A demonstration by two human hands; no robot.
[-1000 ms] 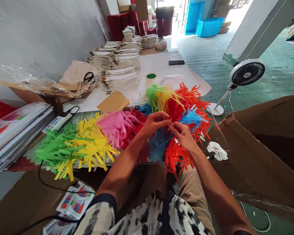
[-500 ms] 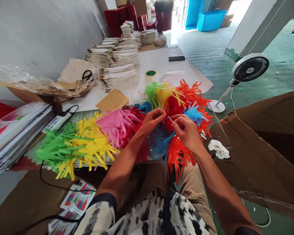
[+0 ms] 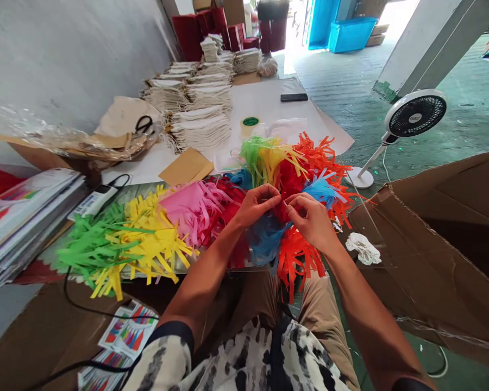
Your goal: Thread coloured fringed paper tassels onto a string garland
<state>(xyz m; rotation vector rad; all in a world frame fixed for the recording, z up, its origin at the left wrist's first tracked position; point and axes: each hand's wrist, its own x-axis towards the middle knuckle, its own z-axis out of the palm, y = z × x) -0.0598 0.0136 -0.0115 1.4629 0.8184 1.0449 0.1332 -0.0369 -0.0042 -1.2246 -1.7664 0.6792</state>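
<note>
My left hand (image 3: pixel 262 204) is closed in a pinch over the paper fringes; what its fingertips hold is hidden. Almost touching it, my right hand (image 3: pixel 309 217) pinches a thin white strip (image 3: pixel 285 203), of which only a short bit shows. Beneath and around both hands lie red tissue fringe (image 3: pixel 291 176), blue fringe (image 3: pixel 265 239) and orange-red fringe (image 3: pixel 299 258). Green and yellow tassels (image 3: pixel 264 157) fan out just beyond my fingers. Leftward along the table run pink fringe (image 3: pixel 198 209), yellow fringe (image 3: pixel 150 244) and green fringe (image 3: pixel 100 239).
Stacked white paper bundles (image 3: pixel 199 127) fill the table's far left. A tape roll (image 3: pixel 250 125), a black phone-like slab (image 3: pixel 294 98) and scissors (image 3: pixel 144 125) lie about. At right stand a fan (image 3: pixel 416 117) and an open cardboard box (image 3: pixel 444 217). Printed sheets (image 3: pixel 28 217) are piled left.
My hands have drawn slightly closer together, the left moving a little to the right. Less of the white strip shows between the fingertips. The fringes lie much as before.
</note>
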